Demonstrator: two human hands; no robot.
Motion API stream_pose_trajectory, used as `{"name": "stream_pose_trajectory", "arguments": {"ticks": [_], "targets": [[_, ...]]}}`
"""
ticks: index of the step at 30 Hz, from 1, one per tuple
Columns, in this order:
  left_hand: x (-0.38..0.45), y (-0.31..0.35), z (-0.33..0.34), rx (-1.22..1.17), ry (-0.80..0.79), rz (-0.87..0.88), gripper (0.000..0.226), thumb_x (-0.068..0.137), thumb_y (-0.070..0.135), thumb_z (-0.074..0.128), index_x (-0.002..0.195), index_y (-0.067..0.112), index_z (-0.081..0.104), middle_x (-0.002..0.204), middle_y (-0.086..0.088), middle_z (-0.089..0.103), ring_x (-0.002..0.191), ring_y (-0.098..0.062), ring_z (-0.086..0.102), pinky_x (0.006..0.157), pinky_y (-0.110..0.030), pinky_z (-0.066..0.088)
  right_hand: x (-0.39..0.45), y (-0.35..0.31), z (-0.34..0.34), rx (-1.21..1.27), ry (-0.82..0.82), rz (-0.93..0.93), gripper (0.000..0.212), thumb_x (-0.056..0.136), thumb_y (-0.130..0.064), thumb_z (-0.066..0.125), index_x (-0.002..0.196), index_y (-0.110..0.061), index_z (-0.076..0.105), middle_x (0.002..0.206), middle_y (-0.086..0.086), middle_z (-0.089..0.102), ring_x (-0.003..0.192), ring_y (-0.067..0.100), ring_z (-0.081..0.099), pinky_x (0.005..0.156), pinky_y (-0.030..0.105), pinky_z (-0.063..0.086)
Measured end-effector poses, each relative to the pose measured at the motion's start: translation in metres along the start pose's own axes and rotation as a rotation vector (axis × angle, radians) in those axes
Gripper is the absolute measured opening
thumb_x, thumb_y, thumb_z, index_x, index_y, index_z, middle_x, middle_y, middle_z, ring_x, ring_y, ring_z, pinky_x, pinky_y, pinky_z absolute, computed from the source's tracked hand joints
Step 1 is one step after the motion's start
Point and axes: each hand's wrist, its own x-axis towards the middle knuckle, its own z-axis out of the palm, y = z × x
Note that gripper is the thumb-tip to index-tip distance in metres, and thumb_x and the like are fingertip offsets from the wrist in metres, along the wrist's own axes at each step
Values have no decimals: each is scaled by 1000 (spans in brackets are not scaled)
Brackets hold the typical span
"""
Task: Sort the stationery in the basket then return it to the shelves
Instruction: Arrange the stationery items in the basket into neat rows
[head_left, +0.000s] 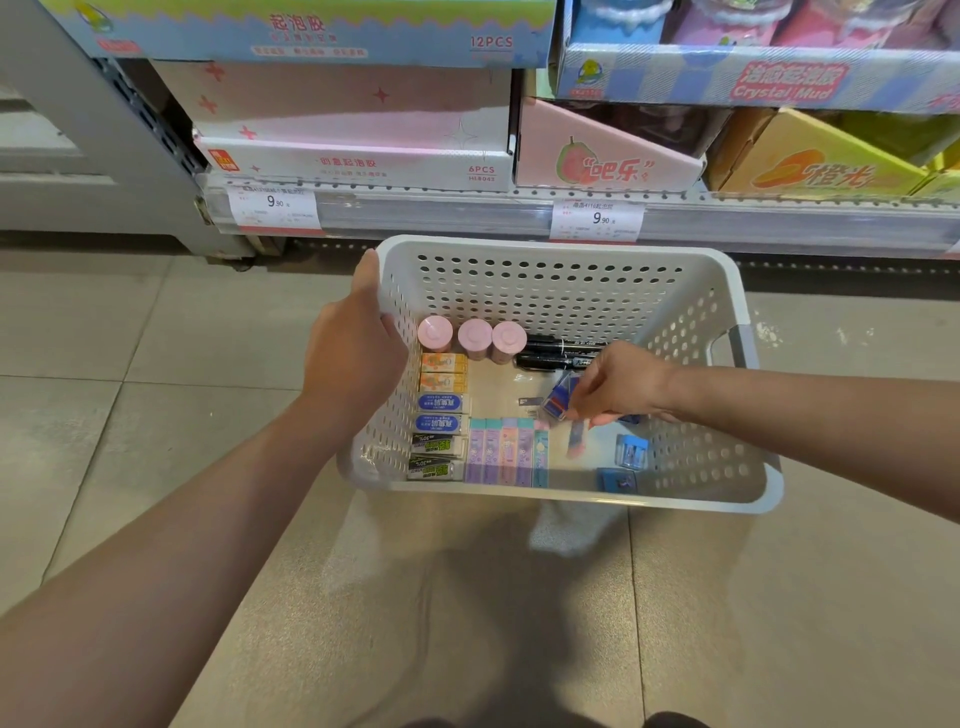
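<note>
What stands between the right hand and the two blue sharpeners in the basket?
Nothing visible does. The right hand, already holding a small blurred clear-and-blue item, hovers inside the basket; the two blue sharpeners lie uncovered on the bare floor below and to its right, apart from the sorted rows.

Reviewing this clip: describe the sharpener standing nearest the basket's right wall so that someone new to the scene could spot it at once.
Start at the white perforated basket on the floor below the shelf. Inside, near its right wall and toward the near rim, below the right hand, stands a small translucent blue sharpener. A darker, flatter blue sharpener lies just nearer the rim; the wanted one is lighter, see-through and farther from the rim.
</note>
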Motion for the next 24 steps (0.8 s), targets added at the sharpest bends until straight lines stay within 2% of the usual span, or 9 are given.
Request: {"name": "stream_pose_trajectory", "arguments": {"ticks": [2, 5, 7, 10, 12, 15, 18, 21, 24], "targets": [[0, 0, 0, -3, -3, -6, 58, 93, 6, 44, 145, 19, 24, 109, -16, 64, 79, -25, 56, 65, -33, 48, -1, 2, 3, -16, 15, -16, 17, 74, 2, 75, 83, -9, 65, 74, 5, 59, 56, 10, 57, 54, 18, 53], [-1, 1, -1, 0, -1, -4, 58, 93, 6, 44, 146, 18, 24, 109, -16, 63, 81, -27, 57, 65, -33, 48, 1, 4, 4, -36, -24, 4, 38, 79, 2, 71, 113, -9, 59, 95, 7, 58, 68, 16, 56, 61, 21, 50], [-1, 2, -2, -2, -5, 2, 57, 93, 6, 44, 145, 17, 25, 109, -17, 63, 83, -29, 59, 66, -35, 50, 3, 5, 3, -50, -35, 21, 44, 83, 5, 65, 125, -6, 57, 98, 11, 61, 66, 16, 55, 59, 22, 48], [-2, 3, -3, -6, -9, 0, 58, 93, 5, 44, 146, 17, 24, 110, -18, 63, 83, -30, 60, 65, -36, 51, 1, 5, 2, -18, -26, 48, 32, 87, 5, 59, 119, -1, 62, 101, 12, 60, 63, 11, 56, 49, 12, 51], [-3, 4, -3, -4, -9, -2, 57, 93, 5, 44, 146, 17, 24, 111, -18, 63, 83, -29, 59, 63, -34, 48, 1, 3, 2, -10, 2, 92, 23, 89, 1, 59, 111, 4, 65, 100, 12, 60, 62, 9, 57, 47, 11, 51], [-4, 6, -5, -7, -5, 10, 54, 93, 4, 43, 143, 16, 27, 107, -18, 64, 76, -26, 54, 59, -32, 42, 5, 4, 5, -181, 8, 160, 27, 92, -9, 57, 115, 5, 64, 100, 11, 66, 56, 5, 60, 59, 15, 52], [-4, 5, -6, -3, -10, 29, 52, 91, 3, 43, 141, 13, 32, 101, -19, 64, 72, -26, 51, 58, -33, 37, 8, 9, 6, -276, -41, 175, 31, 88, -10, 64, 114, 5, 62, 95, 11, 62, 80, 16, 62, 80, 26, 53], [-4, 5, -6, 3, -7, 18, 53, 91, 4, 43, 142, 14, 30, 101, -20, 64, 72, -27, 51, 59, -33, 38, 6, 9, 8, -451, -66, 123, 36, 84, -20, 69, 112, 2, 65, 100, 12, 63, 85, 18, 57, 73, 25, 49], [-5, 7, -7, 3, -5, 22, 52, 91, 3, 43, 141, 13, 32, 101, -21, 64, 71, -26, 49, 57, -31, 35, 5, 7, 6, -595, -76, 61, 31, 84, -24, 69, 110, -8, 68, 113, 9, 66, 89, 16, 54, 80, 26, 46]]}}
